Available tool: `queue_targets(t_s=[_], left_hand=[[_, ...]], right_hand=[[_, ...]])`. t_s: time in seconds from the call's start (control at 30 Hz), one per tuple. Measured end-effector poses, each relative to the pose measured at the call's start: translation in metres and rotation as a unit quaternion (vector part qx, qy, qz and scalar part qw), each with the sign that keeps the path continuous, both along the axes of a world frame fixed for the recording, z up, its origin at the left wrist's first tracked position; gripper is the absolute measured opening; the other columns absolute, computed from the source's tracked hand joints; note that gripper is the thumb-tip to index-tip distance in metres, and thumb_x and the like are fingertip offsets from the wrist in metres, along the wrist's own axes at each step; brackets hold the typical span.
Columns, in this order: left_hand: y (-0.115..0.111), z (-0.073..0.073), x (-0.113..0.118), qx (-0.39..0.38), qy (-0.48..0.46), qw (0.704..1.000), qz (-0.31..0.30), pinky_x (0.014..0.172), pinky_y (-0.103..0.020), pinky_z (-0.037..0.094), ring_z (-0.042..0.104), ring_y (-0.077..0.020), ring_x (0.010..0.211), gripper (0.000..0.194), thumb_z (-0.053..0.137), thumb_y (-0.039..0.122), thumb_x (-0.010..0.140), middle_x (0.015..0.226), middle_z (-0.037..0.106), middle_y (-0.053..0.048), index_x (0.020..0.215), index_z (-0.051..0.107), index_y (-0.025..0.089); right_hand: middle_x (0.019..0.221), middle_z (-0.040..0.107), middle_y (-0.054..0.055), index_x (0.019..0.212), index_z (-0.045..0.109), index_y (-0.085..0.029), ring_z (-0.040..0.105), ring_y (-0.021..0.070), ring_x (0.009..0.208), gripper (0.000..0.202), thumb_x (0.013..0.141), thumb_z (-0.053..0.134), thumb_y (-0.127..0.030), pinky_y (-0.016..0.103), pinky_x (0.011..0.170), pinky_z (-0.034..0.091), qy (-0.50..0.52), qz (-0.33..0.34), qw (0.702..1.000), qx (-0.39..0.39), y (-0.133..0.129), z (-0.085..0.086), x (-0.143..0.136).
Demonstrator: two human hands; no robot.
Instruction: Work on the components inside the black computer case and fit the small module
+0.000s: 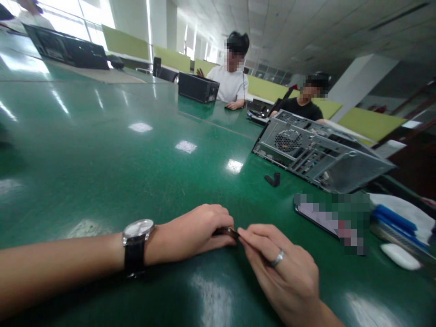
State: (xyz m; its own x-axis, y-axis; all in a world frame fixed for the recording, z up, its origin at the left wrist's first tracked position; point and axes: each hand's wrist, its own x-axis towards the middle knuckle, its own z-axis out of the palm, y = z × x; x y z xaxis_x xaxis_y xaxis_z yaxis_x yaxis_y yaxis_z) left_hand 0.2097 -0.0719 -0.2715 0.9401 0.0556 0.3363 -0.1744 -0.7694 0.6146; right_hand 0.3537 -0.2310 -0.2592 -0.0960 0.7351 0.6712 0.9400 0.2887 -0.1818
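Observation:
My left hand (200,231), with a watch (138,245) on its wrist, is closed around a small dark object (225,231) low in the middle of the view. Most of that object is hidden by the fingers, so I cannot make out what it is. From the right, my right hand (282,263), wearing a silver ring, pinches the object's near end between thumb and fingertips. Both hands are close together over the green table (153,181).
An open metal computer case (316,150) lies at the right, a small black piece (273,179) before it. Nearby are a phone (323,218), a blue item (395,220) and a white mouse (400,256). Two people sit across the table by a black case (198,87).

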Motion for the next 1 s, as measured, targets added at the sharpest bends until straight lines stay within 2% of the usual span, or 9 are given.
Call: queue_targets(t_s=[0.13,0.27,0.7,0.87,1.0], left_hand=[[0.001,-0.001,0.000,-0.005,-0.001,1.000,0.001,0.072,-0.026,0.044,0.057,-0.0165,0.081,0.015,0.061,0.022,0.098,0.085,0.062,-0.004,0.086,0.063,0.013],[0.001,-0.001,0.000,0.000,0.013,1.000,0.008,0.072,-0.026,0.044,0.057,-0.0166,0.081,0.013,0.060,0.020,0.098,0.087,0.062,-0.005,0.089,0.064,0.012],[0.001,-0.004,-0.003,-0.001,0.012,1.000,0.013,0.073,-0.025,0.042,0.055,-0.0153,0.082,0.019,0.058,0.026,0.100,0.086,0.060,-0.003,0.085,0.061,0.015],[0.001,-0.003,-0.001,0.007,0.016,1.000,0.010,0.073,-0.026,0.043,0.055,-0.0163,0.083,0.017,0.057,0.024,0.100,0.087,0.060,-0.004,0.087,0.061,0.014],[0.001,-0.004,-0.001,0.011,0.028,0.999,0.013,0.074,-0.027,0.043,0.056,-0.0166,0.083,0.015,0.058,0.022,0.099,0.087,0.061,-0.004,0.086,0.061,0.014]], right_hand=[[0.091,0.072,0.006,0.106,0.070,-0.015,0.069,0.0115,0.073,0.019,0.092,0.062,-0.006,0.021,0.061,0.055,0.009,-0.003,1.000,-0.024,-0.002,-0.003,0.003],[0.091,0.071,0.005,0.106,0.071,-0.016,0.070,0.0119,0.074,0.020,0.091,0.063,-0.005,0.022,0.062,0.055,0.017,-0.001,1.000,-0.014,-0.001,-0.004,0.004],[0.090,0.071,0.005,0.103,0.072,-0.016,0.069,0.0096,0.071,0.016,0.097,0.058,-0.012,0.019,0.062,0.052,0.005,-0.010,0.998,-0.056,-0.012,-0.006,0.013],[0.092,0.069,0.006,0.104,0.071,-0.015,0.068,0.0104,0.074,0.018,0.095,0.058,-0.008,0.020,0.064,0.052,0.026,0.003,0.998,-0.050,-0.005,-0.006,0.006],[0.096,0.068,0.006,0.112,0.070,-0.019,0.066,0.0110,0.072,0.023,0.096,0.058,-0.009,0.022,0.062,0.052,0.024,0.009,0.998,-0.051,0.000,-0.009,0.002]])
